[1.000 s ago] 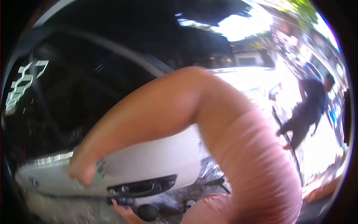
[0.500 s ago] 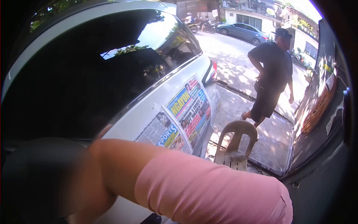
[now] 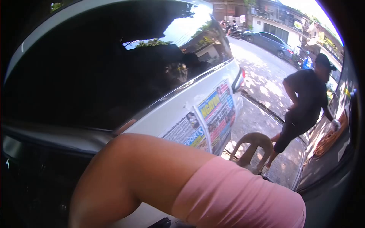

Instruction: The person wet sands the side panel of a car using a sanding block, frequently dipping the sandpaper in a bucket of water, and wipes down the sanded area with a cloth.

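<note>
Neither of my hands shows in the view. A bent bare limb (image 3: 152, 163), partly covered by pink cloth (image 3: 243, 193), crosses the lower middle; whether it is an arm or a leg I cannot tell. Just behind it is the rear of a white car (image 3: 178, 110) with a dark window (image 3: 91, 76). Newspaper sheets (image 3: 216, 117) cover part of the white body panel near the tail light (image 3: 239, 78). Glossy black trim (image 3: 34, 171) fills the lower left.
A plastic chair (image 3: 251, 146) stands behind the pink cloth. Another person (image 3: 304, 98) in dark clothes leans toward the right wall, one whitish-looking hand near a coiled orange hose or cable (image 3: 329, 138). Across the road a grey-blue car (image 3: 270, 42) is parked.
The view has shifted, so the scene sits lower and further right. The other person has bent toward the wall. A dark blurred shape at lower left is gone from view.
</note>
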Demonstrator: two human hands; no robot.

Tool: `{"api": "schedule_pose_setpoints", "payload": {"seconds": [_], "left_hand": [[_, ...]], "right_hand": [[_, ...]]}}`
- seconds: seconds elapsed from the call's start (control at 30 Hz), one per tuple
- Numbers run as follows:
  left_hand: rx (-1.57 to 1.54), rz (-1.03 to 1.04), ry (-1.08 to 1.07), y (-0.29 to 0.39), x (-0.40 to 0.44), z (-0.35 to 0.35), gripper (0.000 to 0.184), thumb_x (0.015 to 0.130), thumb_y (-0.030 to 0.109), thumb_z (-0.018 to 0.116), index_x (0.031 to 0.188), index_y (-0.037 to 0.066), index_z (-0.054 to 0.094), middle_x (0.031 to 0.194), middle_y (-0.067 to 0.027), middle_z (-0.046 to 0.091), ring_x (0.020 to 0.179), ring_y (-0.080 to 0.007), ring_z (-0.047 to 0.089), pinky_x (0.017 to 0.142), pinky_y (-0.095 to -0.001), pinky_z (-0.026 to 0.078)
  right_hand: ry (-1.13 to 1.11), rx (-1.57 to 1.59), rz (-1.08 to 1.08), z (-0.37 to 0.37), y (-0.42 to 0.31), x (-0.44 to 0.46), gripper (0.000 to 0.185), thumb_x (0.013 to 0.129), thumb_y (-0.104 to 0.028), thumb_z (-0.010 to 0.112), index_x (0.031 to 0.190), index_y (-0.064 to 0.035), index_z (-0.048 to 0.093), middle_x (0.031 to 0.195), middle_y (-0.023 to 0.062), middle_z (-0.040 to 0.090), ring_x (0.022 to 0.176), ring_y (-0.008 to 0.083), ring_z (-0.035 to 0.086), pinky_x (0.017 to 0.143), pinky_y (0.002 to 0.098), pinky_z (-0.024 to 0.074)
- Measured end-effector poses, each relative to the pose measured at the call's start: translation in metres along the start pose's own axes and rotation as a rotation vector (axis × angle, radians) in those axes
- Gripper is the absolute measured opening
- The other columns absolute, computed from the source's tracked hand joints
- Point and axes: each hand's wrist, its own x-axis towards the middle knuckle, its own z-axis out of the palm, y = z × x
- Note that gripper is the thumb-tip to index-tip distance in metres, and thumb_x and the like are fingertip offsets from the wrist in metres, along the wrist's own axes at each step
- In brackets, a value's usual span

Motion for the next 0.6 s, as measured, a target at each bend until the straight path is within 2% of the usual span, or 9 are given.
{"api": "schedule_pose_setpoints", "payload": {"seconds": [0.27,0.5,0.53,0.57,0.6], "left_hand": [[-0.087,0.121,0.127,0.021,-0.023,-0.055,0.047,0.102,0.036,0.05,0.137,0.006,0.055,0.134,-0.0137,0.06,0.12,-0.0308,0.06,0.101,-0.0516,0.051],[-0.379,0.389,0.285,0.029,-0.093,-0.14,0.046,0.103,0.034,0.048,0.139,0.006,0.054,0.135,-0.0141,0.059,0.122,-0.0313,0.059,0.103,-0.0523,0.051],[-0.331,0.474,0.424,0.023,-0.092,-0.148,0.048,0.102,0.039,0.053,0.135,0.003,0.057,0.125,-0.0133,0.065,0.113,-0.0313,0.064,0.095,-0.0524,0.055],[-0.344,0.537,0.494,0.028,-0.099,-0.133,0.041,0.101,0.026,0.059,0.134,0.004,0.056,0.125,-0.0126,0.062,0.108,-0.0288,0.064,0.093,-0.0473,0.055],[-0.318,0.528,0.533,0.014,-0.103,-0.133,0.042,0.101,0.026,0.061,0.135,0.002,0.055,0.123,-0.0117,0.063,0.106,-0.0277,0.064,0.09,-0.0453,0.054]], "right_hand": [[0.027,0.084,0.079,-0.032,-0.019,-0.03,0.062,0.082,-0.026,0.07,0.139,-0.0039,0.058,0.125,0.0229,0.067,0.115,0.0372,0.065,0.096,0.0472,0.0531],[-0.077,0.137,0.142,-0.055,-0.062,-0.066,0.06,0.082,-0.023,0.069,0.138,-0.0048,0.059,0.122,0.022,0.069,0.113,0.0364,0.067,0.094,0.0466,0.0538],[-0.097,0.135,0.164,-0.058,-0.066,-0.076,0.059,0.082,-0.023,0.069,0.138,-0.0049,0.06,0.122,0.0219,0.069,0.112,0.0363,0.067,0.094,0.0465,0.0539],[-0.106,0.126,0.181,-0.059,-0.069,-0.081,0.059,0.082,-0.022,0.069,0.138,-0.005,0.06,0.121,0.0218,0.069,0.112,0.0362,0.067,0.093,0.0464,0.054],[-0.116,0.124,0.196,-0.042,-0.066,-0.083,0.058,0.082,-0.022,0.069,0.137,-0.0051,0.06,0.121,0.0216,0.069,0.112,0.0361,0.067,0.093,0.0463,0.0541]]}}
